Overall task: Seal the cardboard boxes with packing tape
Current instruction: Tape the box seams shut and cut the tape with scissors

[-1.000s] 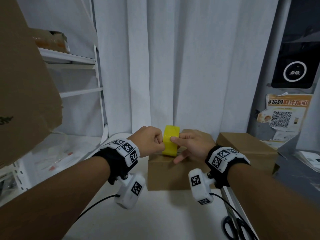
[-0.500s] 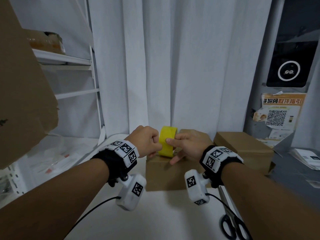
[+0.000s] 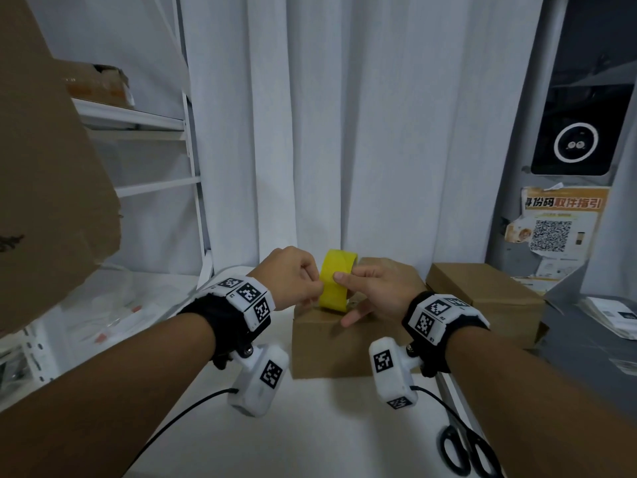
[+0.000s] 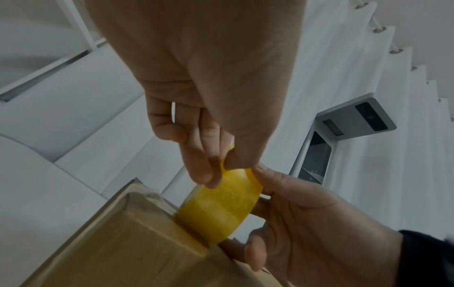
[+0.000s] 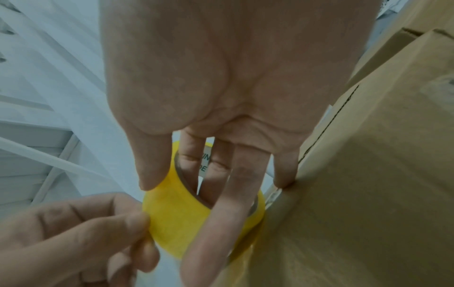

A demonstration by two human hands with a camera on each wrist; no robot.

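The yellow packing tape roll (image 3: 336, 280) stood on edge on the near-left corner of the cardboard box (image 3: 329, 343), between both hands. The right hand (image 3: 374, 288) held it, thumb on the outer face; the right-wrist view showed fingers (image 5: 196, 161) through the core. The left hand (image 3: 293, 274), just left, pinched at the roll's surface, probably seeking the free end, which no view showed.

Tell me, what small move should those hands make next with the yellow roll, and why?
Probably peel the free end out. The right hand steadies the yellow tape roll on the cardboard box, fingers through its core, while the left hand pinches at its outer surface. No tape shows on the box yet.
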